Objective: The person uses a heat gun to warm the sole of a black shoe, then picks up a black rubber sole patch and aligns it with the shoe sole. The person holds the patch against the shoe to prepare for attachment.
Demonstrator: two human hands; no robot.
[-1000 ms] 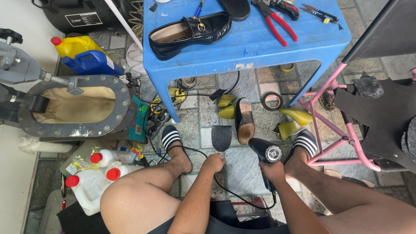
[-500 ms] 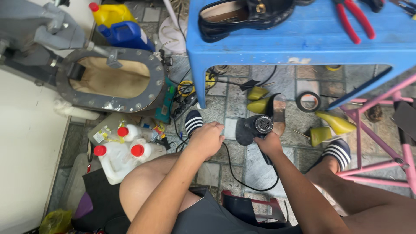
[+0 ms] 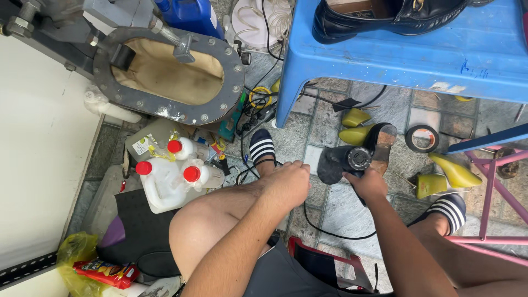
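The heat gun (image 3: 352,162), a black corded tool, was in the right hand (image 3: 367,184), the fingers wrapped round its grip, and it sat low over the tiled floor (image 3: 341,212) just in front of the blue plastic worktop (image 3: 407,60). Half a second before it had been in the same hand in much the same place, while a second before both hands were lower and nearer the knees; the tool had thus been brought up and forward. The left hand (image 3: 289,184) lay beside it as a loose fist, fingers curled together; whether they gripped the black cord (image 3: 319,228) could not be told. A brown shoe sole (image 3: 385,146) stood just right of the tool's head, with yellow shoe lasts (image 3: 357,126) beyond it. A black loafer (image 3: 385,19) rested on the worktop. The view had also swung left, bringing the metal press frame (image 3: 170,74) and white bottles with red caps (image 3: 170,176) closer to centre. The work appeared to centre on the sole.
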